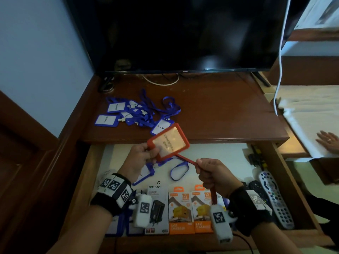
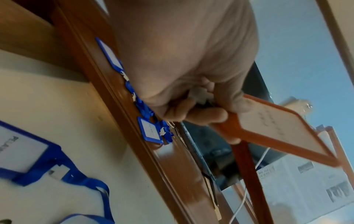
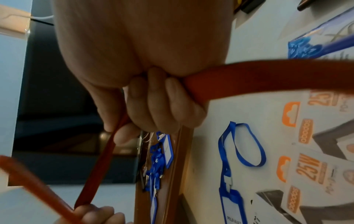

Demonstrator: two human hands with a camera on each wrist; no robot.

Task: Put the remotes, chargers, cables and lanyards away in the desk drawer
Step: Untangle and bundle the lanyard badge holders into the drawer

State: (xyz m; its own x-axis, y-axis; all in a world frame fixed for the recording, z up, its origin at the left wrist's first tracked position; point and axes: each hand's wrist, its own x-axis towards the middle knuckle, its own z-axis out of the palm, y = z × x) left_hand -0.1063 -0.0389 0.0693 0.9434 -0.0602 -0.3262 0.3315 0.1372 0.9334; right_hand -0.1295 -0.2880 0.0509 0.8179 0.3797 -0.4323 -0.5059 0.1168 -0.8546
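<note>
Above the open drawer [image 1: 86,173] my left hand [image 1: 140,153] pinches a red badge holder [image 1: 168,142] by its lower corner, also seen in the left wrist view as an orange-red frame [image 2: 277,128]. Its red strap [image 1: 185,159] runs to my right hand [image 1: 211,173], whose fingers [image 3: 162,104] curl round the strap [image 3: 268,77]; the rest hangs below the fist. A heap of blue lanyards [image 1: 135,114] lies on the desk top. In the drawer lie a blue lanyard [image 1: 178,171], charger boxes [image 1: 180,209] and remotes [image 1: 275,197].
A dark TV screen [image 1: 183,33] stands at the back of the desk, with a white cable [image 1: 279,57] hanging at its right. Another person's hand [image 1: 328,142] rests on white paper at the right edge. A wooden panel runs along the left.
</note>
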